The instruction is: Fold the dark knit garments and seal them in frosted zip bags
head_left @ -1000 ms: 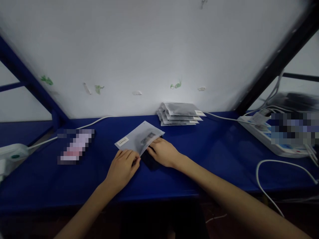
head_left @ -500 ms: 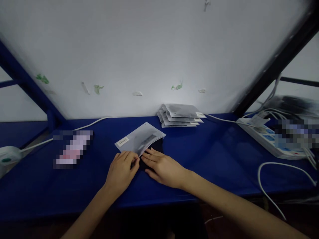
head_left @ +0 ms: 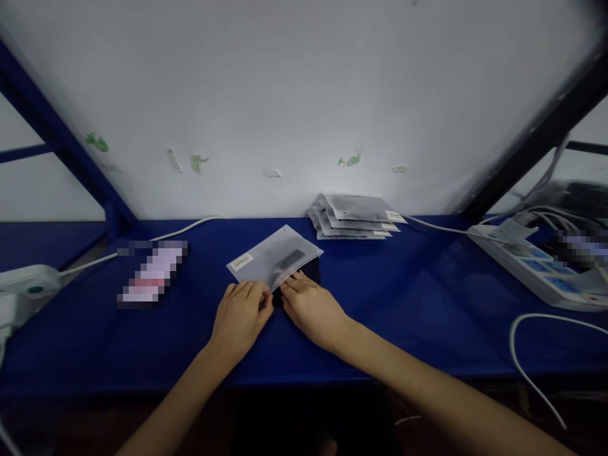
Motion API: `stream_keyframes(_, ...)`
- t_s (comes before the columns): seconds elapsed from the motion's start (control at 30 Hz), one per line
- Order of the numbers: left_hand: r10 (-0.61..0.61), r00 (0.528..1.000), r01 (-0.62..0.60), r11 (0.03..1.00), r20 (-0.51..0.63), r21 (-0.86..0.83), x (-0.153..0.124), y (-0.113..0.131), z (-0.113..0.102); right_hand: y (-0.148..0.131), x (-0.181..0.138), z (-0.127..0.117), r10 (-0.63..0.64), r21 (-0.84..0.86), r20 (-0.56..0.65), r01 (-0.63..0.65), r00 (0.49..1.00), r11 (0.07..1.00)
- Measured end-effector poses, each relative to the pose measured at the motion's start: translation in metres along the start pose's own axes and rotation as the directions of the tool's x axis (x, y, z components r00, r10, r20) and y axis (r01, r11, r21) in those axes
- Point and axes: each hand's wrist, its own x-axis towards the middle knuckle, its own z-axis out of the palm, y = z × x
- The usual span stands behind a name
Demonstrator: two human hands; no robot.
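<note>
A frosted plastic bag [head_left: 270, 253] with a white label and a dark printed patch lies tilted on the blue table. My left hand [head_left: 242, 316] pinches its near edge between thumb and fingers. Under the raised right side of the bag shows a black, soft-looking item [head_left: 311, 269], partly hidden by the bag and my fingers. My right hand [head_left: 313, 310] lies on this item with fingers stretched out, the fingertips at the bag's open edge.
Several similar filled bags [head_left: 358, 218] are stacked against the wall at the back. A blurred-out phone-like object [head_left: 154, 272] lies to the left. A white power strip [head_left: 536, 266] with cables stands on the right, and another white socket block [head_left: 31, 282] sits at the far left.
My right fingers have moved forward toward the bag's opening, and less of the black item shows near my hands. My left hand keeps its pinch. The whole view has shifted slightly.
</note>
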Motion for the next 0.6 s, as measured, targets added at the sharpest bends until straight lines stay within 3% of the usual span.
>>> stream_keyframes(0.23,0.049,0.999,-0.049,0.999,0.019,-0.023,-0.001,0.002,0.0,-0.005,0.01,0.013,0.166,-0.097,-0.022,-0.167,0.986,0.981)
stream_keyframes(0.33,0.0,1.0,0.0,1.0,0.0,-0.022,-0.002,-0.002,-0.002,-0.015,0.008,0.017,0.031,-0.047,-0.01,-0.032,0.999,0.998)
stream_keyframes(0.43,-0.109,0.994,0.109,0.994,-0.025,0.005,-0.001,-0.01,-0.004,-0.017,0.001,0.003,-0.115,0.134,-0.06,0.123,0.991,0.983)
stream_keyframes(0.5,-0.161,0.987,0.162,0.985,-0.02,0.054,0.001,-0.016,-0.005,-0.009,-0.002,-0.012,-0.098,0.219,-0.112,0.121,0.989,0.968)
stream_keyframes(0.6,-0.181,0.983,0.181,0.98,-0.005,0.079,0.004,-0.021,-0.007,0.02,-0.008,-0.029,-0.035,0.158,-0.184,0.065,0.982,0.985)
